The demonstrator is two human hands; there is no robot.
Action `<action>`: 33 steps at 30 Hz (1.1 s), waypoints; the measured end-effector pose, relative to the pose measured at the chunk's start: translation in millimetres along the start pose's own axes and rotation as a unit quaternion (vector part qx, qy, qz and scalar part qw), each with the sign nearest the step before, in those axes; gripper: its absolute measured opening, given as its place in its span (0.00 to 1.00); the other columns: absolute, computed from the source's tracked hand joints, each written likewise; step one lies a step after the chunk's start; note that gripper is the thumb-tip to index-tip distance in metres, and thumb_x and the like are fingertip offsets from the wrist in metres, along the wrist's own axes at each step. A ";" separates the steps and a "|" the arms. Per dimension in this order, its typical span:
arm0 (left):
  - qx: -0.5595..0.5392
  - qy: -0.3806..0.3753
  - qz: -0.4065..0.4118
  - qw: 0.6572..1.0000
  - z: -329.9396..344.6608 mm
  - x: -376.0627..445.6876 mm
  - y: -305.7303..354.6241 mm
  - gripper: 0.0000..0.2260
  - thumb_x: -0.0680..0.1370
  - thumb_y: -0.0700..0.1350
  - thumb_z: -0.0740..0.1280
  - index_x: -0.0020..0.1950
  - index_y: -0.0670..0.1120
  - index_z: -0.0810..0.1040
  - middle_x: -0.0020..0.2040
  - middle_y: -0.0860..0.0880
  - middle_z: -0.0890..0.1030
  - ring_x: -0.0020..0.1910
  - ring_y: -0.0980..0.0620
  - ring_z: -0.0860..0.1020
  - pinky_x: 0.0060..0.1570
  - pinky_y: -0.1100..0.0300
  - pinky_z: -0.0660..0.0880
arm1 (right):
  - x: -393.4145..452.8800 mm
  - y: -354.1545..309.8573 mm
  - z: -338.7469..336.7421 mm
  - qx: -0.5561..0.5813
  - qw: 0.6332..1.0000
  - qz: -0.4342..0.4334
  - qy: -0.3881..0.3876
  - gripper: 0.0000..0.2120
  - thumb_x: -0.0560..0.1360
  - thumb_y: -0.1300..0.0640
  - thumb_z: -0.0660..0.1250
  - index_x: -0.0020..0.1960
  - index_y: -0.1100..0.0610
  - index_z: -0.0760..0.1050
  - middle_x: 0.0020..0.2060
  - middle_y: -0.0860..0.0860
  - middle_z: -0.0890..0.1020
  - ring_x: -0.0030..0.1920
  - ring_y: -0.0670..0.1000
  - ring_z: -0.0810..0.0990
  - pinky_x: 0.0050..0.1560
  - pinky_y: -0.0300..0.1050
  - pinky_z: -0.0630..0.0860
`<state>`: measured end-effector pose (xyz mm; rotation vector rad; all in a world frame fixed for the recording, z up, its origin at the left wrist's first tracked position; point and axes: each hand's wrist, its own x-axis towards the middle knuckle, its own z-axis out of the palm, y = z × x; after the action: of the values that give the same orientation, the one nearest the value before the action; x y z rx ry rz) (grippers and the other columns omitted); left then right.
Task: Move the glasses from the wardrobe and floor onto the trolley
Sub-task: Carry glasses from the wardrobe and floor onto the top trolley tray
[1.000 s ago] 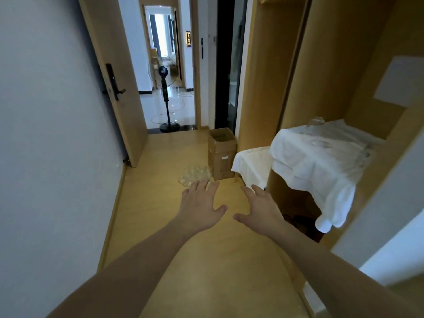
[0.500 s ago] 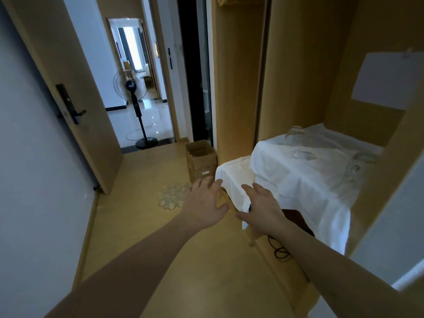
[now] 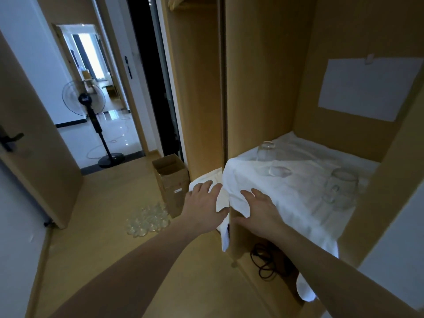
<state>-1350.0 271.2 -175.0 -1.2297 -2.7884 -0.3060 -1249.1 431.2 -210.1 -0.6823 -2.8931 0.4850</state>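
Inside the wooden wardrobe (image 3: 259, 72) a shelf is draped in a white cloth (image 3: 286, 198). On it stand clear glasses: one upside down at the back left (image 3: 265, 151), a low one in front of it (image 3: 278, 172), and a larger one at the right (image 3: 343, 184). A cluster of several clear glasses (image 3: 148, 220) sits on the wooden floor by a cardboard box. My left hand (image 3: 203, 207) and my right hand (image 3: 260, 211) are stretched forward with fingers spread, empty, in front of the cloth's near left corner. No trolley is in view.
An open cardboard box (image 3: 171, 180) stands on the floor against the wardrobe side. A black cable (image 3: 263, 262) lies in the compartment under the shelf. A standing fan (image 3: 86, 104) is in the doorway beyond. An open door (image 3: 34, 125) is at the left.
The view has swung right and moved closer to the wardrobe. Both hands stayed outstretched and open and now reach the cloth-covered shelf's corner.
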 end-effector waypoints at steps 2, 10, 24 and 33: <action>-0.010 -0.008 0.017 1.000 5.7 21.1 0.9 0.33 0.79 0.67 0.60 0.80 0.56 0.58 0.81 0.48 0.60 0.78 0.43 0.59 0.75 0.40 0.62 | 12.4 6.9 0.7 0.001 1.000 0.025 0.003 0.40 0.74 0.32 0.66 0.79 0.44 0.55 0.79 0.50 0.61 0.76 0.55 0.63 0.76 0.53 0.61; -0.052 -0.024 0.111 0.992 31.5 115.4 -5.5 0.33 0.78 0.66 0.62 0.80 0.55 0.59 0.80 0.48 0.60 0.78 0.42 0.59 0.73 0.41 0.63 | 62.8 27.9 -1.4 -0.003 0.993 0.120 0.021 0.42 0.72 0.32 0.68 0.80 0.46 0.56 0.79 0.52 0.61 0.76 0.57 0.62 0.73 0.53 0.64; -0.101 -0.053 0.280 0.953 51.2 255.0 -2.5 0.34 0.77 0.64 0.65 0.79 0.52 0.60 0.79 0.46 0.61 0.77 0.42 0.60 0.71 0.45 0.65 | 124.9 35.0 -16.5 -0.005 0.954 0.297 0.044 0.44 0.73 0.35 0.69 0.81 0.47 0.53 0.81 0.53 0.57 0.78 0.58 0.58 0.74 0.53 0.62; -0.116 -0.061 0.357 0.925 59.1 301.4 25.1 0.34 0.77 0.61 0.67 0.79 0.51 0.61 0.78 0.47 0.61 0.75 0.42 0.61 0.68 0.46 0.67 | 134.4 48.6 -28.0 -0.005 0.926 0.373 0.060 0.43 0.74 0.37 0.70 0.81 0.47 0.54 0.80 0.53 0.58 0.78 0.58 0.59 0.74 0.53 0.62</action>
<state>-1534.5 518.0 -183.3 -2.2623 -2.2067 -0.5103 -1343.1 541.2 -193.2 -1.7498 -2.4258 0.4698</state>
